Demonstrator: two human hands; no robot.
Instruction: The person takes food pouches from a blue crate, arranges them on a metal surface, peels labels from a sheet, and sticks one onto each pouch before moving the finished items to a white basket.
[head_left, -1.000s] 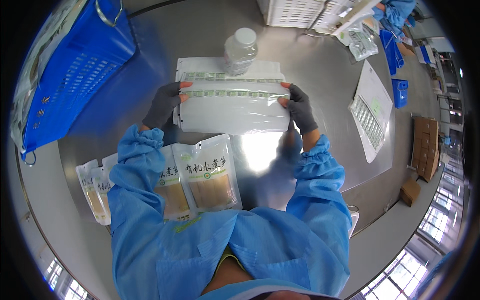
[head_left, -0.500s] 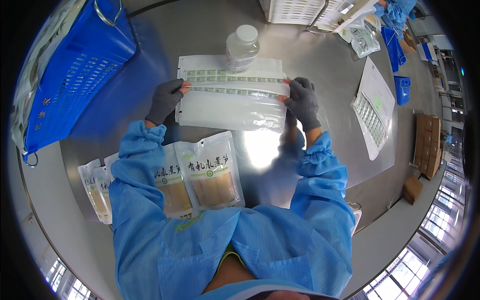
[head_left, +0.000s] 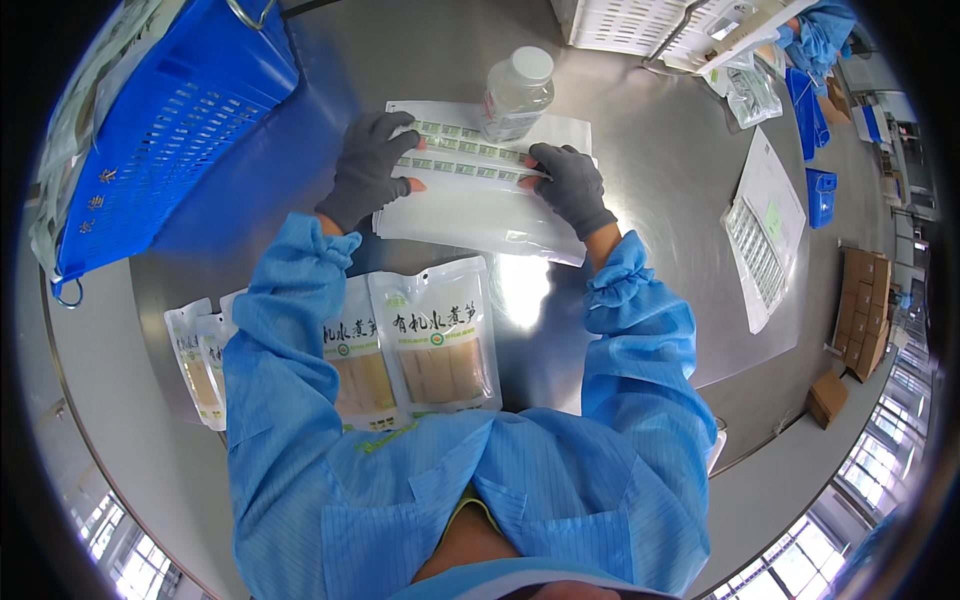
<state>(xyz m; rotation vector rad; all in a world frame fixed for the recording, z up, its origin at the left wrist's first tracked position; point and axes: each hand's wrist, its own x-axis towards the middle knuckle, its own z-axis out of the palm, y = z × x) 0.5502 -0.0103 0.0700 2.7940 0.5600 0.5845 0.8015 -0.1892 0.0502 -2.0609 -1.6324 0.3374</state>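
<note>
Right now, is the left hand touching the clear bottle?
Apart: the head view shows a gap, with green labels visible between the left hand and the clear bottle.

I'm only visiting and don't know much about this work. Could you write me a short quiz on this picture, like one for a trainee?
1. Multiple choice: What are the left hand and the right hand over?
A. Cardboard boxes
B. White sheets with rows of green labels
C. Filled pouches

2. True or false: The bottle with the white lid stands upright.

3. Fill in the blank: The large blue basket is to the person's ____.

Key: 1. B; 2. True; 3. left
</note>
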